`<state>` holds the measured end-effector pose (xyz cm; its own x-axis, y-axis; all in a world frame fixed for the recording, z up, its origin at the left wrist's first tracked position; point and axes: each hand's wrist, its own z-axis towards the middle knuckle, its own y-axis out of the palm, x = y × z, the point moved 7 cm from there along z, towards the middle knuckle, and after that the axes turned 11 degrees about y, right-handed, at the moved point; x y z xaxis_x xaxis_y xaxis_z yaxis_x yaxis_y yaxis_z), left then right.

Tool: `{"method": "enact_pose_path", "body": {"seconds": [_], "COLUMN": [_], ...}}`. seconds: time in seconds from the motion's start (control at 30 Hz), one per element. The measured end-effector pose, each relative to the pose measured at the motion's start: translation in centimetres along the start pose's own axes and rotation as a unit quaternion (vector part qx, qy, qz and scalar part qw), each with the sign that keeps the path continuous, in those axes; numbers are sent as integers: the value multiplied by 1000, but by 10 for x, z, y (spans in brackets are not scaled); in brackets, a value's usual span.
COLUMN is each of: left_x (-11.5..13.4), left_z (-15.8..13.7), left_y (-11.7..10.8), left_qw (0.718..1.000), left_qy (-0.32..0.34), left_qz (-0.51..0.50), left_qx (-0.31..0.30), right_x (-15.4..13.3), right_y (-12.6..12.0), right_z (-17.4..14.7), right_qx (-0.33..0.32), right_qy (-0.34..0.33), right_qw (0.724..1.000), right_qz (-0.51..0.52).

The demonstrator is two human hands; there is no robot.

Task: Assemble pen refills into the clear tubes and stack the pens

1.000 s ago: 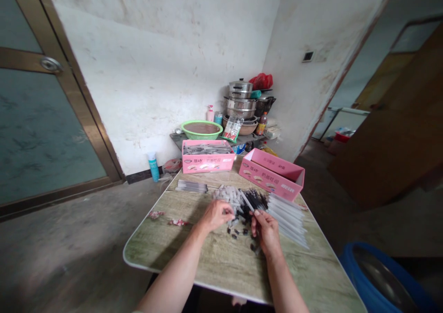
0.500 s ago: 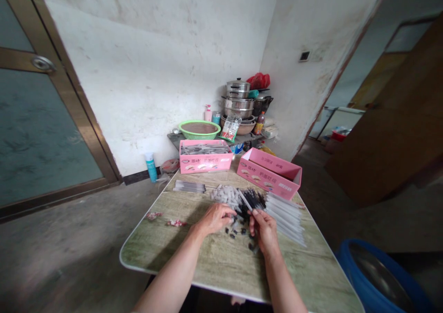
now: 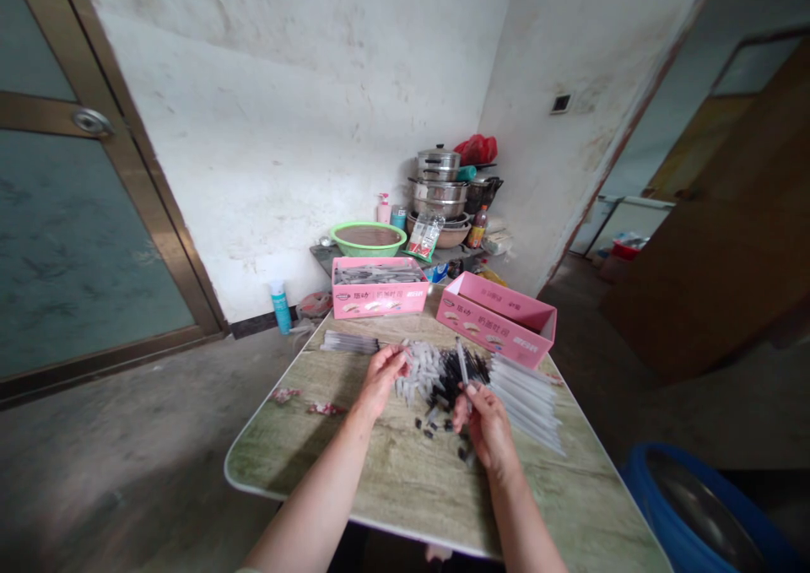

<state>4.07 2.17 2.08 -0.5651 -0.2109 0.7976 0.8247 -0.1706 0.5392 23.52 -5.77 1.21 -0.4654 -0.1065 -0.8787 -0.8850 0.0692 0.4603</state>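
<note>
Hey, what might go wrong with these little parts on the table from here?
Clear tubes lie near the right edge of the table; a nudge might send some off. White pieces and black sticks meet, so they could mix. Small loose black pieces near the right hand could get brushed away.

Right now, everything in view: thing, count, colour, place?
Table: one, wood-patterned, centre
Open boxes: two, pink, table's far end
Tubes: many, translucent, mostly table right
Small pieces: many, whitish, mid-table
Rods and bits: many, black, beside pieces
Basin: one, green, behind left box
Pots: several, silver, far corner
Bag: one, red, by pots
Pump bottle: one, pink, behind basin
Canister: one, blue, left floor
Tub: one, blue, right
Glazed door: one, brown-framed, left
Left hand: one, at whitish pieces
Right hand: one, holding tube
</note>
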Motion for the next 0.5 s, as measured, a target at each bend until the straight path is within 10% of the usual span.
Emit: {"method": "enact_pose_path", "body": {"seconds": [0.5], "left_x": [-15], "left_z": [-20], "left_y": [31], "left_qw": [988], "left_qy": [-104], "left_qz": [10], "left_qx": [-118], "right_x": [-8], "right_y": [-3], "right_z": [-2], "right_qx": [30], "right_qy": [-45], "right_qw": [999], "right_qz": [3]}}
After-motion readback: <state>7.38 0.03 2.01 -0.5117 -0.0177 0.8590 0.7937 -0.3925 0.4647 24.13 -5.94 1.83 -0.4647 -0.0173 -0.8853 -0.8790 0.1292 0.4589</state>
